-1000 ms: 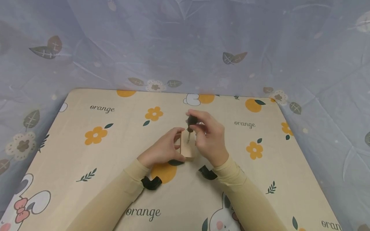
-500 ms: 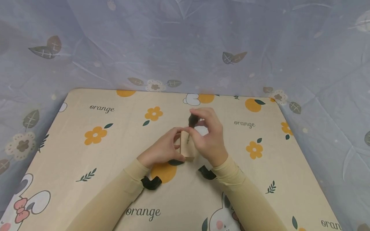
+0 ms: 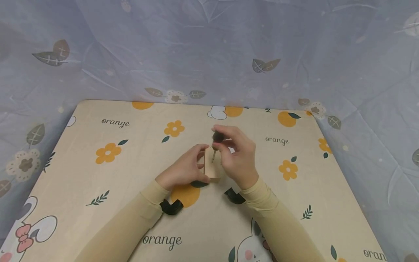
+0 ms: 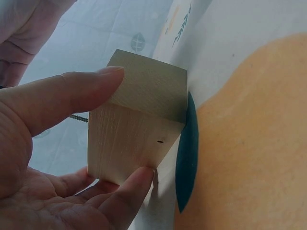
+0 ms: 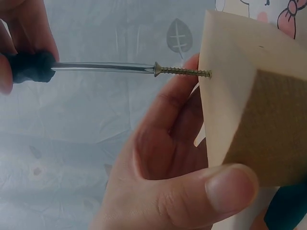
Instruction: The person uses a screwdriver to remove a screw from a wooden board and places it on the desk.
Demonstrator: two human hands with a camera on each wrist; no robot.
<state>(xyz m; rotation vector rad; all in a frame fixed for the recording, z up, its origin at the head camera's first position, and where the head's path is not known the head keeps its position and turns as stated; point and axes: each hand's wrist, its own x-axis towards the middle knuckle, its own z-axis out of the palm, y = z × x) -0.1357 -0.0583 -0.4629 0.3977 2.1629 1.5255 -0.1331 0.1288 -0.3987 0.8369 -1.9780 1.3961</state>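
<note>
Now our left hand point(image 3: 184, 168) grips the wooden block point(image 4: 127, 139) from its left side. Above, our right hand point(image 3: 240, 157) pinches the screwdriver point(image 5: 72, 66).

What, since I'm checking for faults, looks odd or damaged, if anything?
Nothing stands out. The black-handled metal screwdriver roughly lines up with the brass-coloured metal screw; the pale rectangular wooden block shows no visible crack, though its side bears a small dark mark.
</note>
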